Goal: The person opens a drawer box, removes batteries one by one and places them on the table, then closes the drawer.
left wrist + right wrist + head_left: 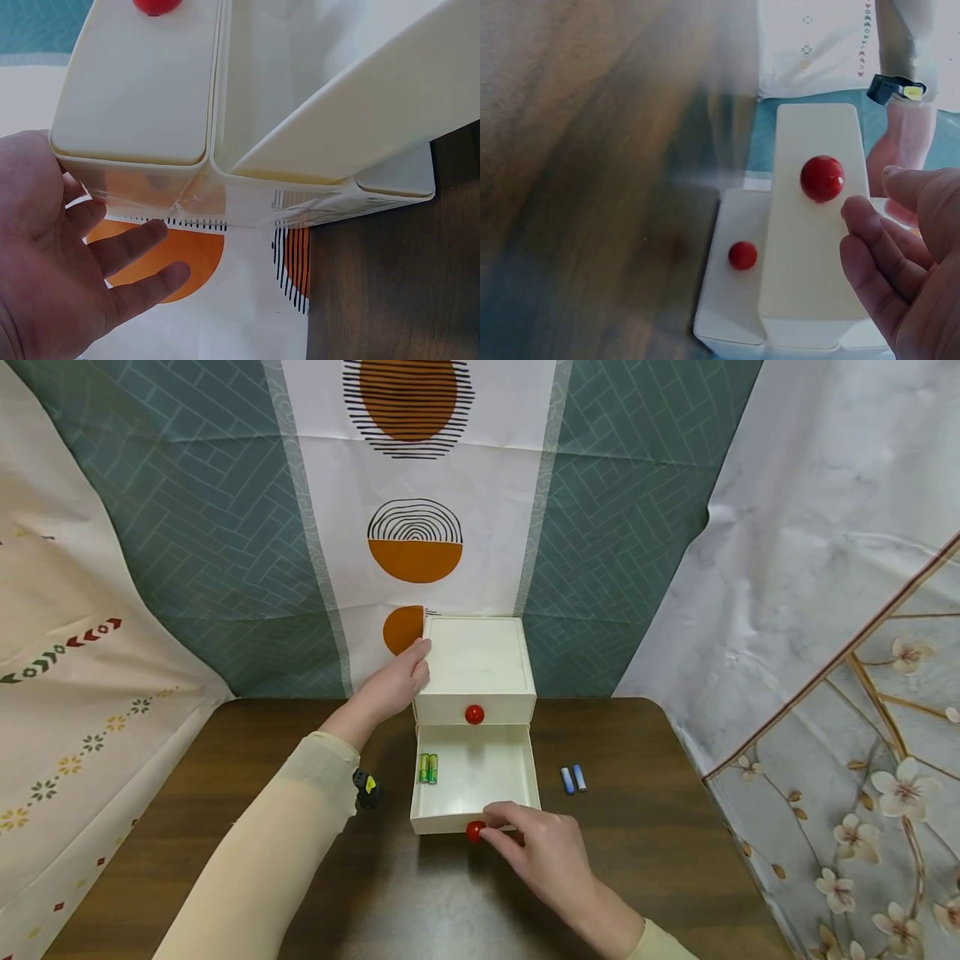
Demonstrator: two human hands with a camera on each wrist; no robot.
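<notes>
Head view shows a cream drawer cabinet (476,656) on the tabletop (637,827), its middle drawer (487,777) standing out. The left hand (393,681) rests along the cabinet's left side near the top, fingers spread and fairly straight. The right hand (543,852) is at this drawer's red knob (474,832), fingers loosely bent and narrowly parted beside it rather than wrapped round it; whether the thumb touches it, I cannot tell. Handling the drawer well calls for the left hand to steady the cabinet while the right guides the knob straight, level and slowly, so nothing inside rolls. Inside, two green batteries (423,768) lie side by side near the left wall. Two blue-and-white batteries (567,781) lie on the tabletop, right of the cabinet. The top drawer (442,708) and bottom drawer (724,300) are closed, their contents hidden.
</notes>
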